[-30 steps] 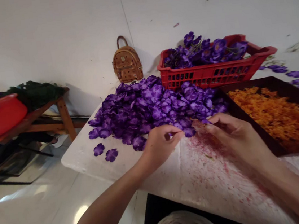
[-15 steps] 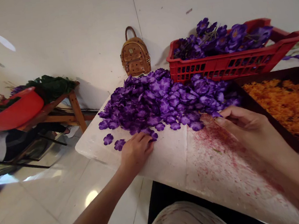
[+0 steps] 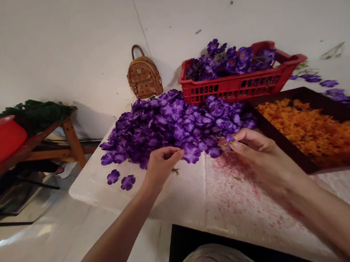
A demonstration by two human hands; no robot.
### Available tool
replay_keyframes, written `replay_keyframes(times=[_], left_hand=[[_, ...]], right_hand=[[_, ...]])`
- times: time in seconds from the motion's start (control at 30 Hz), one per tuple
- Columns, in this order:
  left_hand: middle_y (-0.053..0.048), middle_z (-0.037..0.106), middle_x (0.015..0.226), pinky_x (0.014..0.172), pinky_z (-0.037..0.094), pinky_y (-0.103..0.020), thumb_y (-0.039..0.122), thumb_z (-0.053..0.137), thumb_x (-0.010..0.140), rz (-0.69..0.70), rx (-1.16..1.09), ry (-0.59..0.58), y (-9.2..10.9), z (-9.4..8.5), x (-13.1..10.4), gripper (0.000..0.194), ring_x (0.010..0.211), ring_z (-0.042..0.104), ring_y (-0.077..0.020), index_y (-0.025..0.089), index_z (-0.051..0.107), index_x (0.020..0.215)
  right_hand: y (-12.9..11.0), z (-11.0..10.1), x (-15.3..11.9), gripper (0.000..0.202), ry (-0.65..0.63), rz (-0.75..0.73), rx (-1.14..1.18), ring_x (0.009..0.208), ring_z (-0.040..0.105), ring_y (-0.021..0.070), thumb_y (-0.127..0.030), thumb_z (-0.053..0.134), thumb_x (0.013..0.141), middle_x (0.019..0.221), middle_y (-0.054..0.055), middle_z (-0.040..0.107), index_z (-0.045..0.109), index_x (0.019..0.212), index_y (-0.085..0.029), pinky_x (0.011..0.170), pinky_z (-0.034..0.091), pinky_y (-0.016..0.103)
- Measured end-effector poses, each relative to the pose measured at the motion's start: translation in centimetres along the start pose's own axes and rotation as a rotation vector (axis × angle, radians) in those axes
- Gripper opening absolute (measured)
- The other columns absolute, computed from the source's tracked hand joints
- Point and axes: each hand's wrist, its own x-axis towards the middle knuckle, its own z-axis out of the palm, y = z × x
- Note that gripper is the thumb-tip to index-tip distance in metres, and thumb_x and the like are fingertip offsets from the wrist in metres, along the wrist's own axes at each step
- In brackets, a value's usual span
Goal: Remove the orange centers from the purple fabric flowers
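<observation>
Basin (image 3: 0,141) at far left: observed red, partly in view, beside dark green leaves (image 3: 37,111) on a wooden surface (image 3: 73,137). Next, noted on the white surface (image 3: 187,208) two loose purple blossoms (image 3: 127,182), lying near its left corner. Sighted a brown backpack (image 3: 144,77) upright by the wall. Found the left hand (image 3: 162,166) pinching a purple blossom (image 3: 192,152) by its edge, with a small sprig (image 3: 175,171) just below, at the front of a large purple heap (image 3: 161,126). Recorded behind the heap a red crate (image 3: 236,87) of purple flowers (image 3: 233,60). Found the right hand (image 3: 260,150) pinching a small purple piece (image 3: 229,140), exact shape unclear, above reddish stains (image 3: 239,182). Logged at right a dark tray (image 3: 282,144) bearing orange flowers (image 3: 318,130), with further purple blooms (image 3: 336,94) scattered beyond.
</observation>
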Motion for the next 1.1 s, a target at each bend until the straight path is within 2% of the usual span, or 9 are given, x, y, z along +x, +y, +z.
replay_keyframes(times=[0.17,0.3,0.43,0.67,1.1], left_hand=[[0.001,0.064,0.059,0.050,0.030,-0.025,0.033,0.081,0.074,-0.002,-0.042,-0.132,0.9,4.0,0.8,0.014,0.051,0.042,-0.0090,0.020,0.079,0.070],[-0.002,0.070,0.067,0.053,0.032,-0.026,0.035,0.081,0.074,0.018,-0.053,-0.193,1.1,5.5,1.1,0.017,0.056,0.046,-0.0105,0.019,0.080,0.072],[-0.002,0.069,0.065,0.055,0.032,-0.026,0.038,0.081,0.073,0.008,-0.061,-0.208,0.7,6.0,1.5,0.020,0.056,0.046,-0.0105,0.018,0.079,0.070],[-0.002,0.069,0.067,0.059,0.034,-0.027,0.041,0.082,0.072,0.002,-0.131,-0.288,0.9,6.7,1.1,0.025,0.059,0.048,-0.0107,0.017,0.078,0.071],[-0.001,0.064,0.066,0.060,0.028,-0.028,0.043,0.080,0.075,-0.005,-0.196,-0.303,-0.1,6.7,1.5,0.028,0.059,0.043,-0.0103,0.017,0.076,0.070]], right_hand=[[0.5,0.9,-0.3,0.029,-0.088,0.058,0.007,0.072,0.055,0.0185,-0.048,0.078,0.085,0.078,-0.001,0.060,0.059,0.078,-0.027,0.066,0.043,0.031],[0.9,0.6,-0.1,0.026,-0.060,-0.020,-0.095,0.070,0.052,0.0176,-0.043,0.072,0.090,0.074,-0.002,0.057,0.059,0.075,-0.026,0.064,0.041,0.030],[0.7,0.3,0.1,0.022,-0.032,-0.131,-0.204,0.069,0.052,0.0173,-0.039,0.067,0.092,0.074,-0.001,0.057,0.060,0.076,-0.025,0.066,0.042,0.031],[0.6,0.7,0.1,0.019,0.001,-0.225,-0.316,0.076,0.060,0.0196,-0.031,0.062,0.093,0.080,0.002,0.064,0.058,0.076,-0.024,0.073,0.047,0.033],[0.9,0.4,0.2,0.019,0.069,-0.218,-0.294,0.072,0.058,0.0184,-0.037,0.064,0.092,0.076,0.001,0.062,0.061,0.079,-0.023,0.068,0.045,0.032]])
